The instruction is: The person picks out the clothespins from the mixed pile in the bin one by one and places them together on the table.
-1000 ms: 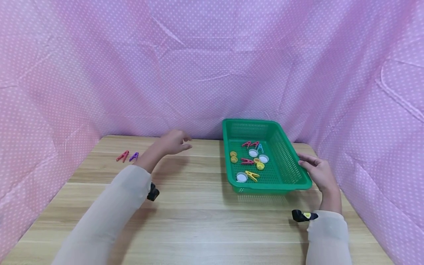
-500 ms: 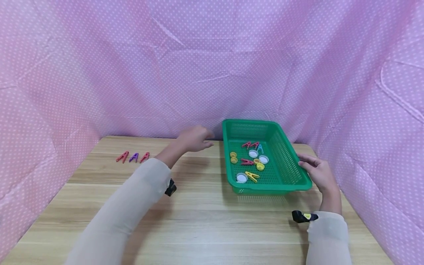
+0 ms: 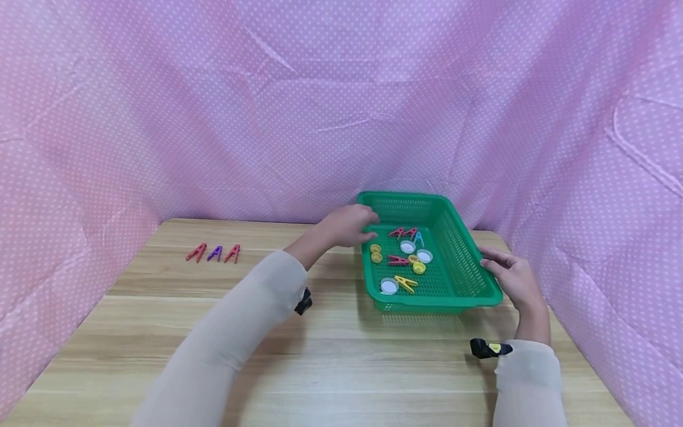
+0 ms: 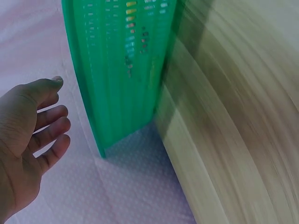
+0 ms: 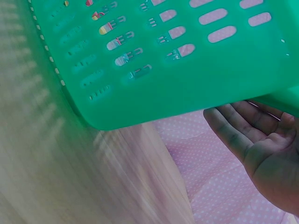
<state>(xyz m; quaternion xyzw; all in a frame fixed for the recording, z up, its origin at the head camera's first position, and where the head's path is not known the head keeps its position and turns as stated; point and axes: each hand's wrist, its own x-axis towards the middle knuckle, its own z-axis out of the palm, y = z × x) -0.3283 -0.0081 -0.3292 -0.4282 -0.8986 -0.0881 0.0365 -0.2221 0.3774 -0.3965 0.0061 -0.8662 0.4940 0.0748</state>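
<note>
A green plastic basket (image 3: 437, 302) stands on the right half of the table, holding clothespins, yellow caps and round white-centred discs. My left hand (image 3: 349, 226) is above the basket's left rim, fingers relaxed and apart, with nothing in it; the left wrist view shows the bare palm and loosely bent fingers beside the basket wall (image 4: 124, 107). At the right rim, my right hand (image 3: 514, 280) holds the basket's edge, its fingers (image 5: 233, 130) lying under the rim in the right wrist view. A red clothespin (image 3: 196, 252), a purple clothespin (image 3: 215, 254) and another red clothespin (image 3: 232, 254) form a row at the left.
Inside the basket are a yellow clothespin (image 3: 407, 284), a blue clothespin (image 3: 419, 238), a pink-red clothespin (image 3: 397, 260), a white-centred disc (image 3: 389, 286) and a yellow cap (image 3: 419, 268). A pink dotted cloth (image 3: 341, 118) hangs behind the wooden table (image 3: 341, 367).
My left hand has moved right, from over the middle of the table to the basket's left rim, uncovering the second red clothespin. The right hand stays at the basket's edge.
</note>
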